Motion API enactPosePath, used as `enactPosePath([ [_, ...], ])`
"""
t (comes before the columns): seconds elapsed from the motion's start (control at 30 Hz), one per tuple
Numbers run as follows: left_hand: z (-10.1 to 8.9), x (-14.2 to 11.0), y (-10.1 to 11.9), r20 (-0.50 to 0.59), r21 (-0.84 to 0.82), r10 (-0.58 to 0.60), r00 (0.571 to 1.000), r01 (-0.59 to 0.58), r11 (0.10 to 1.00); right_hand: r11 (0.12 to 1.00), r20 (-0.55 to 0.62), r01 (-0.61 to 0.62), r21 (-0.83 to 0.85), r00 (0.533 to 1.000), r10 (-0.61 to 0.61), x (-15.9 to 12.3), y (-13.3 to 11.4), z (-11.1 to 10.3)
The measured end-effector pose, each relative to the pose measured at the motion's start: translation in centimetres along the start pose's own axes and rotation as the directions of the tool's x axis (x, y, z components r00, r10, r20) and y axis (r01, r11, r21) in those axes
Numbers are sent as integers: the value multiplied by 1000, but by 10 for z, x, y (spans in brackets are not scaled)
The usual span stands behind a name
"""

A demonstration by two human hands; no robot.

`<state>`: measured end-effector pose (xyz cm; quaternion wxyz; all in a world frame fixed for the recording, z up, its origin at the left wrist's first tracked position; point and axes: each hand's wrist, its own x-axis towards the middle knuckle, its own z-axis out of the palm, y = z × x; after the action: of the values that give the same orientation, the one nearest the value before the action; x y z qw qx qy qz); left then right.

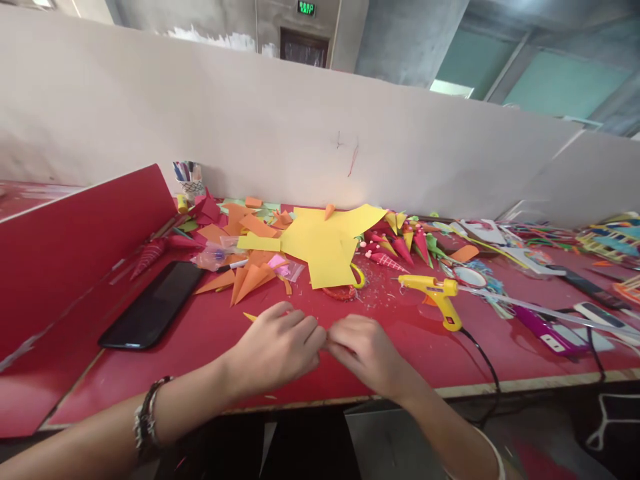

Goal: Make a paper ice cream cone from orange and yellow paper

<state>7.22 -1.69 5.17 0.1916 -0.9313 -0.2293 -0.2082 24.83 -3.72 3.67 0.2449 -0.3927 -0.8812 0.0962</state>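
Note:
My left hand (280, 347) and my right hand (370, 353) meet above the red tabletop near its front edge. Both have their fingers curled and pinched, the fingertips almost touching; whatever is between them is hidden. A pointed bit of yellow paper (249, 317) shows just behind my left hand, and I cannot tell whether it is held or lying there. Beyond the hands are large yellow paper sheets (320, 243), with the yellow handle of a pair of scissors (359, 276) partly under them. Folded orange paper (254, 280) lies to the left.
A yellow glue gun (435, 293) with a black cord lies at right, beside a purple power strip (550, 333). At left are a black phone (153, 307) and a red panel (85, 267). Red paper cones (400, 250) and a pen cup (190, 183) stand toward the white partition (280, 127).

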Motion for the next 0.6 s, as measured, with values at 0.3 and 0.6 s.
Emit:
enactPosePath([
  [0.3,10,-5,-76,-72,203,52,996,-36,979,980,127,-64,188,991,40,48,40,-23],
  [0.6,16,-14,-105,146,-332,-323,935,354,874,958,210,-129,258,975,74,58,62,-27],
])
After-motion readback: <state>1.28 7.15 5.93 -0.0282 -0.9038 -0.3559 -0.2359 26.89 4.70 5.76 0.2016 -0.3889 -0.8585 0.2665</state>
